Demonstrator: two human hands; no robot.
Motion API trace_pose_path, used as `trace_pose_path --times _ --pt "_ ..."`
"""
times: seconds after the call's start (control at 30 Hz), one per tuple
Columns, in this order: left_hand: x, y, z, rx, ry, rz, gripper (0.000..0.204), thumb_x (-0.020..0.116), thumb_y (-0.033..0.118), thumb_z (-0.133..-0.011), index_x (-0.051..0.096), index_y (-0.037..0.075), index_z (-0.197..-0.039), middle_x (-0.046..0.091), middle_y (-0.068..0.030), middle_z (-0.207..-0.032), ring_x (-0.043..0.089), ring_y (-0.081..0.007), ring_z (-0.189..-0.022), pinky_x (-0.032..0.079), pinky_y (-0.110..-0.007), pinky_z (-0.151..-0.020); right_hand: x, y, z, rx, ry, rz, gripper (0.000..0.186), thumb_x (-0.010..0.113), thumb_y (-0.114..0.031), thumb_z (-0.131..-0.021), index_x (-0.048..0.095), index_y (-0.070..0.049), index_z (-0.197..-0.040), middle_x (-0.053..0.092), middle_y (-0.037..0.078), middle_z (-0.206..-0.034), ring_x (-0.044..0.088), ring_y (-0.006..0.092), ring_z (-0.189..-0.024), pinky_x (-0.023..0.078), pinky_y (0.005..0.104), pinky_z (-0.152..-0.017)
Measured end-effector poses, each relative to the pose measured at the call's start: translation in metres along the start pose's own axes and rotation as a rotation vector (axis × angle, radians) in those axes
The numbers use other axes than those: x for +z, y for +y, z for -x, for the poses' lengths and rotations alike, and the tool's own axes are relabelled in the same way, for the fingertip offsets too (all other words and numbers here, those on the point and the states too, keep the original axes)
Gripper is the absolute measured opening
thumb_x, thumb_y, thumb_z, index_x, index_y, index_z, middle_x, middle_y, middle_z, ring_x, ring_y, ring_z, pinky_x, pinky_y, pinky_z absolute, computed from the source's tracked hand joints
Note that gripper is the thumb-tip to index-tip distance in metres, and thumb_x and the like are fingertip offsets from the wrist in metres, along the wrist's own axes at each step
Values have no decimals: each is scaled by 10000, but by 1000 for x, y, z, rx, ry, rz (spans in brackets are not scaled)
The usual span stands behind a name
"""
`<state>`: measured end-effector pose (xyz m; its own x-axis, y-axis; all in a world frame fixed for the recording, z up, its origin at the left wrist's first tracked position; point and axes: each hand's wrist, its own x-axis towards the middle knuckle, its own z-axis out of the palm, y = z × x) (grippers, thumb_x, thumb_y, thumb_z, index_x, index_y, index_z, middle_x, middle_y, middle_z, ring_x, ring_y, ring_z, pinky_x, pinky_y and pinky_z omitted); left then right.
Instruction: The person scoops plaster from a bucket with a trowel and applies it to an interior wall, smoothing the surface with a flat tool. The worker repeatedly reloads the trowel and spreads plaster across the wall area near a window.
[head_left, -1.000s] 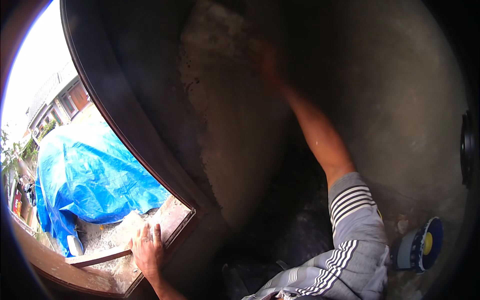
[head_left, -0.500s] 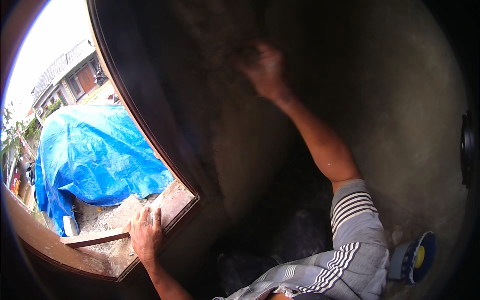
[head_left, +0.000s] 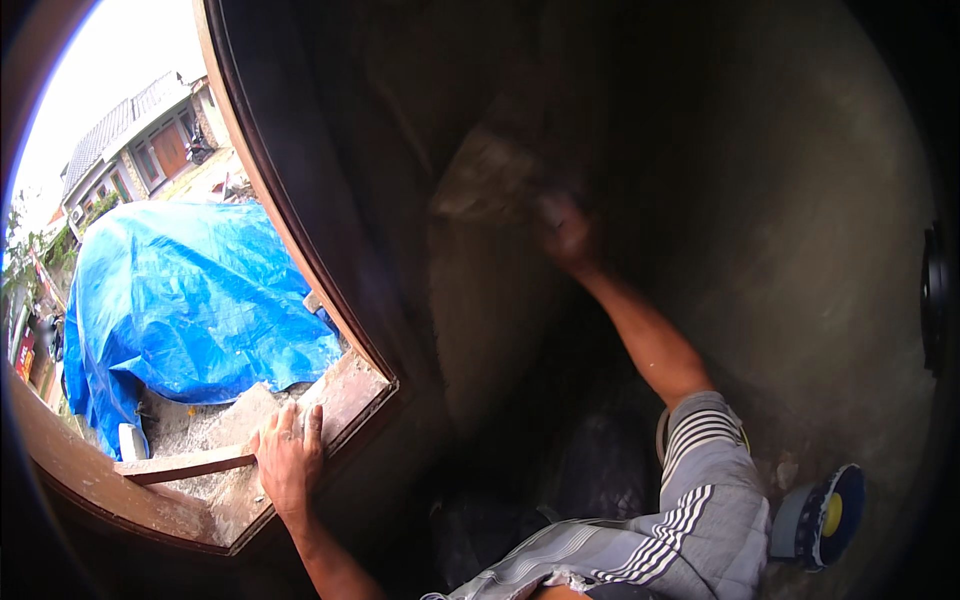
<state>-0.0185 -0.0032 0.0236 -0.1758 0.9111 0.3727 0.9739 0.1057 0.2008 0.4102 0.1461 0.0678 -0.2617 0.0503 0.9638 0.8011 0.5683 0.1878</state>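
Note:
My left hand [head_left: 289, 462] lies on the worn window sill [head_left: 345, 392], fingers stretched out and apart, beside a narrow wooden strip [head_left: 190, 465]. In the dim area ahead, my right hand [head_left: 568, 230] is raised against a dark grey wall [head_left: 480, 330]. Its fingers look closed around a flat, pale, trowel-like tool [head_left: 488, 180], whose broad face is against or close to the wall. Motion and shadow blur the tool's handle and my right fingers.
The wooden window frame [head_left: 290, 235] runs between me and the outdoors. Outside, a blue tarpaulin [head_left: 190, 300] covers a large heap, with a house [head_left: 140, 140] behind. At lower right is a blue-grey bucket-like container [head_left: 795, 525] with yellow inside.
My right hand has come down and slightly right along the wall, and the flat tool's face now shows. My left hand stays on the sill. The view has shifted slightly.

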Motion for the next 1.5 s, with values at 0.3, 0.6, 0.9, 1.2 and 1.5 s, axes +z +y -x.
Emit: trace_pose_path --times 0.3,0.6,0.9,1.2,1.5 --pt "9 -12 0 97 52 -18 578 452 522 -925 614 24 -1169 612 -195 -1157 549 -334 -1108 304 -447 -1040 49 39 -119 117 269 55 472 663 -243 -834 544 39 -1193 621 220 -1129 594 365 -1066 469 416 -919" --pt "0 1 -1 61 -16 7 582 436 520 -929 600 19 -1177 612 -194 -1154 550 -335 -1102 313 -443 -1026 10 69 -79 488 249 -374 418 709 -161 -824 568 39 -1163 655 133 -1065 619 194 -967 492 322 -854" --pt "11 -16 2 100 54 -29 556 465 505 -923 600 33 -1185 619 -177 -1153 553 -317 -1108 316 -430 -1030 26 -128 -92 659 98 -565 347 726 -129 -775 596 45 -1046 679 106 -906 623 134 -801 496 291 -730" --pt "3 -5 1 55 -16 -10 582 439 526 -927 601 32 -1189 610 -189 -1173 538 -321 -1137 302 -435 -1042 46 11 -39 724 187 -359 320 646 -108 -819 600 26 -1106 669 124 -1004 625 197 -942 492 326 -835" --pt "22 -33 1 240 -21 -248 328 454 274 -961 561 227 -1268 576 -122 -1259 517 -298 -1181 367 -472 -979 39 -139 -29 641 139 -288 481 759 -168 -740 549 -17 -1145 656 163 -811 669 257 -759 520 354 -691"
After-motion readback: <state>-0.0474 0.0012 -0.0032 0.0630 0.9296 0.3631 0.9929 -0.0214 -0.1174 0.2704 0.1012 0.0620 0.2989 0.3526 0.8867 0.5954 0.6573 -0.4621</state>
